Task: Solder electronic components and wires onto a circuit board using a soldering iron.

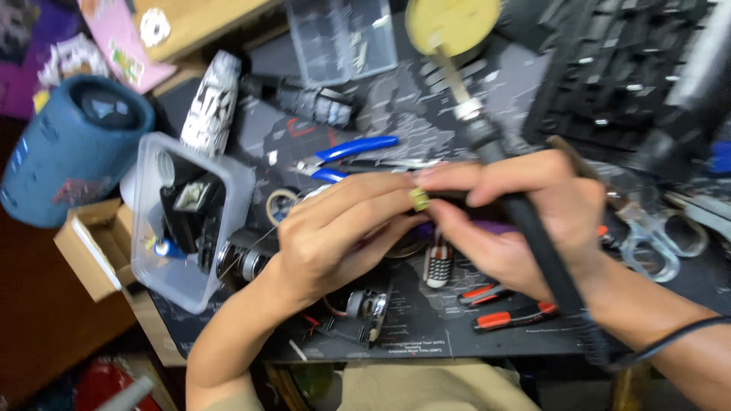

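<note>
Dark mat (pixel 426 335): both hands pinch yellow part (pixel 419 199).

Both bare forearms came up from the near edge and met over the middle of the scene. The left hand (pixel 331 236) lay palm down, wrist bent, its long fingers (pixel 365 199) stretched rightward and pressed together at the tips — thumb tucked beneath. The right hand (pixel 518 224) reached in from the near right, fingers curled leftward, its fingertips (pixel 445 179) touching those of the left — knuckles raised, wrist angled.
</note>
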